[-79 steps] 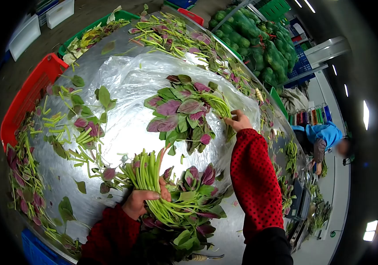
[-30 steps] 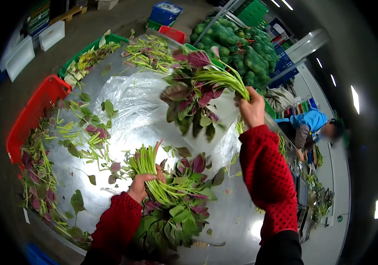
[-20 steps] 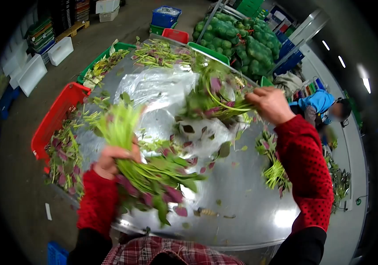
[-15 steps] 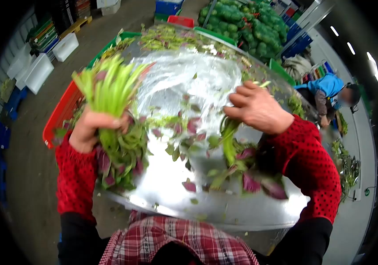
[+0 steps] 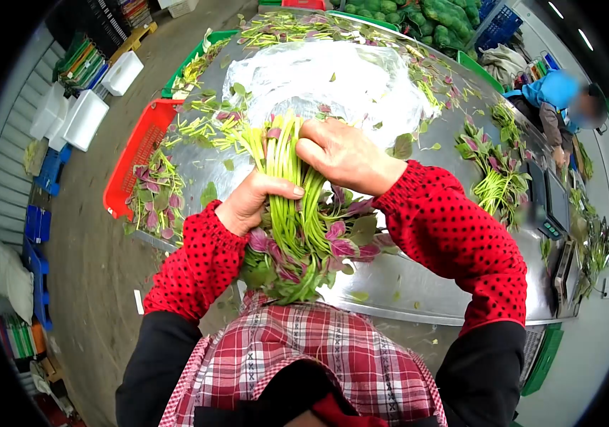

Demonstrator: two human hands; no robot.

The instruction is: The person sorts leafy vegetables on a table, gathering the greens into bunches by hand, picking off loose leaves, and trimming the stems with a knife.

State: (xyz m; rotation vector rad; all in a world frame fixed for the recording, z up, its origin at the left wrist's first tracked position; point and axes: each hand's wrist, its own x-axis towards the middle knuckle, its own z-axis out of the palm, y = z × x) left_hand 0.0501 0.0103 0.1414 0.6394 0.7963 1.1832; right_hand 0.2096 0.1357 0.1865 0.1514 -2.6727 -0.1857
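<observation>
A thick bunch of leafy greens, with pale green stems and purple-green leaves, is held upright before my chest, stem ends up and leaves down. My left hand is wrapped round its stems. Against the upper right of the stems, my right hand is closed on more stems, which join the bunch. Its fingertips are partly hidden. Crumpled clear plastic film lies on the metal table beyond my hands.
A red crate stands at the table's left edge, near loose greens. Another bunch and a scale are on the right. A person in blue works at the far right. Filled net bags are at the back.
My right hand has brought its stems down and left against the bunch in my left hand. Both hands are now close together near my chest. The view has tilted downward.
</observation>
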